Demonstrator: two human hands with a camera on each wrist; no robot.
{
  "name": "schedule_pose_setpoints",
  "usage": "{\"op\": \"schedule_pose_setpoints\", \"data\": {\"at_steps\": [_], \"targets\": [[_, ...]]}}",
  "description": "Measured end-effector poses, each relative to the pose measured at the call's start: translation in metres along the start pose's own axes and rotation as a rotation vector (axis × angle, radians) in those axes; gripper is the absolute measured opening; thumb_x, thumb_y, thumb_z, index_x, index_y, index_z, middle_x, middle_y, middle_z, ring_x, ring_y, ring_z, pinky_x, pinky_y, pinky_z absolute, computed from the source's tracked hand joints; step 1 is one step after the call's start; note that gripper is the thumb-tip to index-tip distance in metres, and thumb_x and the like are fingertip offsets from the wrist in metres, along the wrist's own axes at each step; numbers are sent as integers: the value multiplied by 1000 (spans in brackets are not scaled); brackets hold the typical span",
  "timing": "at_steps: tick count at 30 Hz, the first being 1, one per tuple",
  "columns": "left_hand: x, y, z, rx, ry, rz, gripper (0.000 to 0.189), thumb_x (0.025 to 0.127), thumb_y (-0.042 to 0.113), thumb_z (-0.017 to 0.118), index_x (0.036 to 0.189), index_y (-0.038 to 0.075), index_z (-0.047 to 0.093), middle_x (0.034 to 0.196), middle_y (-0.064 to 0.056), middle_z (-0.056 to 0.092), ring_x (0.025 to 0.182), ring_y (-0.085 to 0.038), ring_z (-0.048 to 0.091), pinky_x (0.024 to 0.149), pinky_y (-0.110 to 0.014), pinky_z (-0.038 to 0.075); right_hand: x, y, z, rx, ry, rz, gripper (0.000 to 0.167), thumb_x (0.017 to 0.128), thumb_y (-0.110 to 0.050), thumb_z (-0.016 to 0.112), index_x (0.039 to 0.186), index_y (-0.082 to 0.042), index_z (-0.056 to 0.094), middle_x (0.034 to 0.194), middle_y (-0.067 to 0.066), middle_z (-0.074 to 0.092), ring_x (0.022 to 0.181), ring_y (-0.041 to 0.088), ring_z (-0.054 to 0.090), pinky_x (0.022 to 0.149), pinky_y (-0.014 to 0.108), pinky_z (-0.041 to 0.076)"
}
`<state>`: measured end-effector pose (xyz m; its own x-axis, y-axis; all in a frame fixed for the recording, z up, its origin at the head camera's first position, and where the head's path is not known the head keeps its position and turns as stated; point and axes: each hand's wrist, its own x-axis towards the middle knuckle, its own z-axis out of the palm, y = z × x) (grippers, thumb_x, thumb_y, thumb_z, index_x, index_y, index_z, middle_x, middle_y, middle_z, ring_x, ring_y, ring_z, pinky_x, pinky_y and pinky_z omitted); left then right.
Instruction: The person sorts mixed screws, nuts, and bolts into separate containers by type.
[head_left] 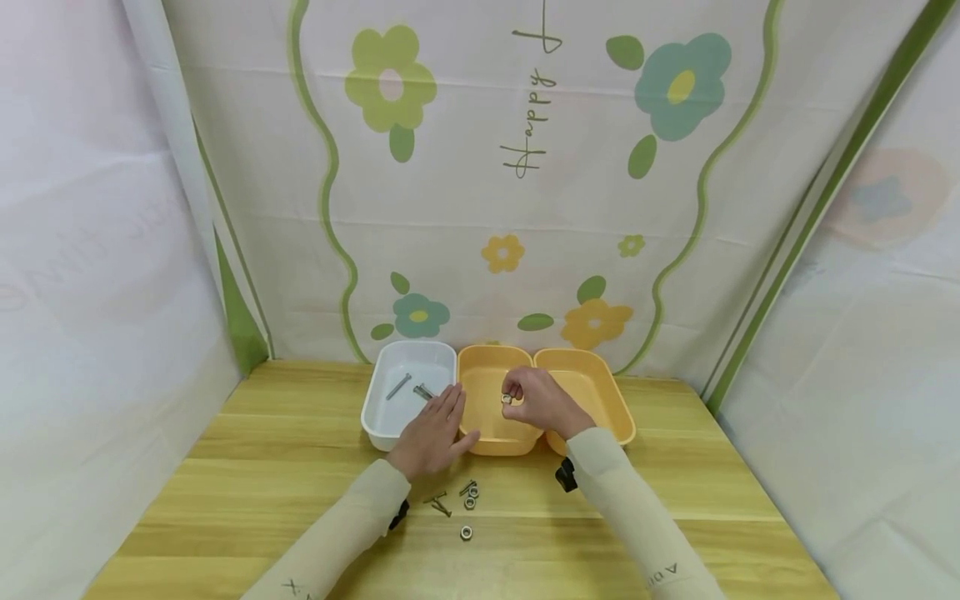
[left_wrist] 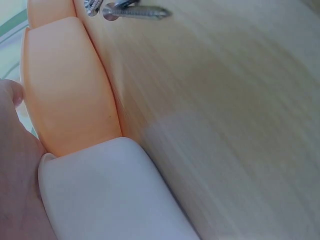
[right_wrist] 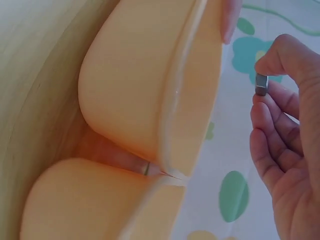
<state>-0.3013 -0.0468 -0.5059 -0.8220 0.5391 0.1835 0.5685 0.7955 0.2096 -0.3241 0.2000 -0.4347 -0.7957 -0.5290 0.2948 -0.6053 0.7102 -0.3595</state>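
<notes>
My right hand (head_left: 543, 402) pinches a hex nut (right_wrist: 261, 84) between thumb and forefinger, above the middle orange bin (head_left: 495, 447). The other fingers curl loosely below it in the right wrist view. My left hand (head_left: 431, 433) lies with extended fingers over the neighbouring rims of the white bin (head_left: 372, 375) and the middle orange bin. Several screws, one a long screw (head_left: 399, 387), lie in the white bin, partly hidden by the left fingers.
On the wooden table (head_left: 285, 483), in front of the bins, lie several loose screws (head_left: 442, 505) and nuts, one nut (head_left: 467, 532) nearer me. A second orange bin (head_left: 624, 427) adjoins on the right. A flowered cloth (head_left: 480, 200) hangs behind.
</notes>
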Motion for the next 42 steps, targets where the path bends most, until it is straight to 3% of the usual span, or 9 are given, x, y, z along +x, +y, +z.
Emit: {"op": "schedule_pose_setpoints", "data": {"at_steps": [5,11,15,23,28,42], "targets": [[0,-2,3,20,-2,4,82,110,53,43,165,-5,26,175,-22,23,164,-36,23,133,-49,27,4,7,12,-16,46,13,10,85,-8,80,93,-7,73,90,3,72,80,14,66,76,28,60],[-1,0,0,-11,17,17,81,110,51,46,162,-8,30,173,-25,26,162,-39,26,131,-53,30,4,6,17,2,113,67,35,94,-11,78,125,3,71,118,18,73,106,33,72,93,47,62],[-1,2,-3,-2,8,7,81,110,53,43,163,-7,30,174,-23,25,163,-37,25,132,-51,29,2,4,12,31,116,100,47,95,-17,80,137,1,66,130,19,71,118,37,69,101,51,60],[-1,2,-4,14,2,7,81,111,54,40,163,-6,29,174,-22,25,163,-36,25,132,-51,29,-13,-3,-4,101,63,82,55,95,-23,81,142,-2,63,140,17,68,124,37,68,101,52,60],[-1,1,-3,-6,20,28,79,110,50,45,162,-9,31,173,-26,26,162,-40,26,131,-53,30,-27,-12,-9,76,56,45,55,94,-25,82,141,-3,65,139,15,70,121,34,71,100,50,61],[-2,2,-4,19,9,23,81,111,54,40,162,-8,30,174,-25,24,163,-39,25,132,-51,29,-67,-39,2,98,-10,-106,54,90,-21,86,138,-4,66,137,11,71,125,28,70,102,44,61]]}}
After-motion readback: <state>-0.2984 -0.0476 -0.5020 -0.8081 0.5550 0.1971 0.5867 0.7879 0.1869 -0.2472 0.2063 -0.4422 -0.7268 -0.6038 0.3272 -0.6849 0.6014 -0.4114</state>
